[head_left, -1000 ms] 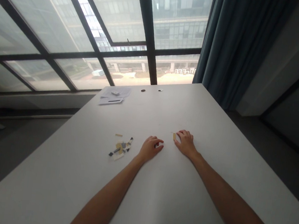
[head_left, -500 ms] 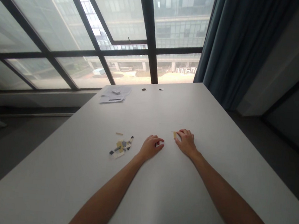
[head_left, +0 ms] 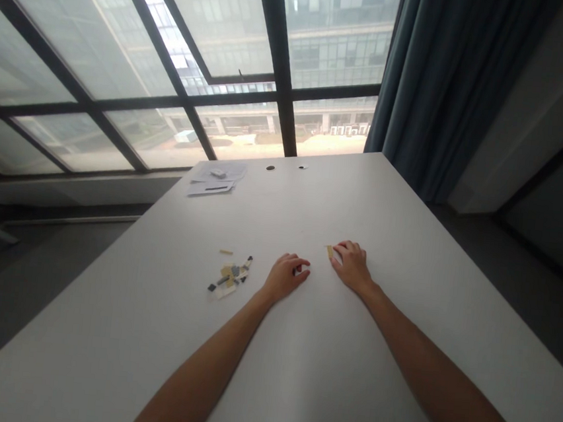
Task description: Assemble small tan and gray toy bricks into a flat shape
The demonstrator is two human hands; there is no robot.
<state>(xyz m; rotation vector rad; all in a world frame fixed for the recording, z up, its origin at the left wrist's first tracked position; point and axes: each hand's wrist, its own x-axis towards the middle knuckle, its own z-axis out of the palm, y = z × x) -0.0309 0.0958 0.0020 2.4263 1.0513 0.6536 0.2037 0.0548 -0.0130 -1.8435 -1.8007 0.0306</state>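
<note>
1. Right hand [head_left: 350,265] pinches a small tan rectangular piece [head_left: 329,251] at the smooth white table [head_left: 311,214], probably to steady it.
2. Left hand [head_left: 285,278] curls nearby; whether it grips something, I cannot tell.

Your white table [head_left: 305,223] carries a loose pile of small pieces [head_left: 230,278]. Just beyond the pile you have a thin tan strip [head_left: 226,252]; well beyond it lie papers [head_left: 201,189], slightly leftward.

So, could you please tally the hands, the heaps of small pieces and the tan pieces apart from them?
Left hand, right hand: 2
Heap of small pieces: 1
Tan strip, tan piece by right hand: 2
Total: 5
</note>
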